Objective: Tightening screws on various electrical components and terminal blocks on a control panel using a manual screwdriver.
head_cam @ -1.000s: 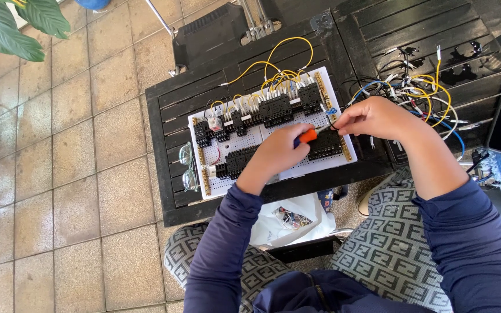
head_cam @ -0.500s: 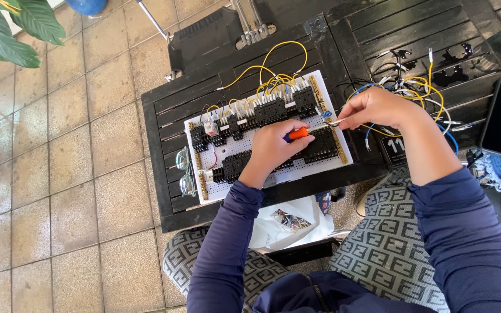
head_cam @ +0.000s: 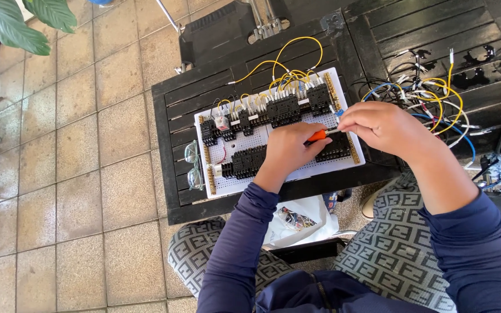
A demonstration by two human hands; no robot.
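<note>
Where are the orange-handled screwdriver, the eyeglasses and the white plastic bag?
orange-handled screwdriver [head_cam: 318, 135], head view, on the orange handle.
eyeglasses [head_cam: 192, 165], head view, between the two lenses.
white plastic bag [head_cam: 308, 229], head view, on its white side.

Navy long sleeves, grey patterned trousers

The board [head_cam: 273, 136] lies on the table [head_cam: 172, 116], eyeglasses [head_cam: 192, 165] left of it (loose wires [head_cam: 430, 95] right).
</note>
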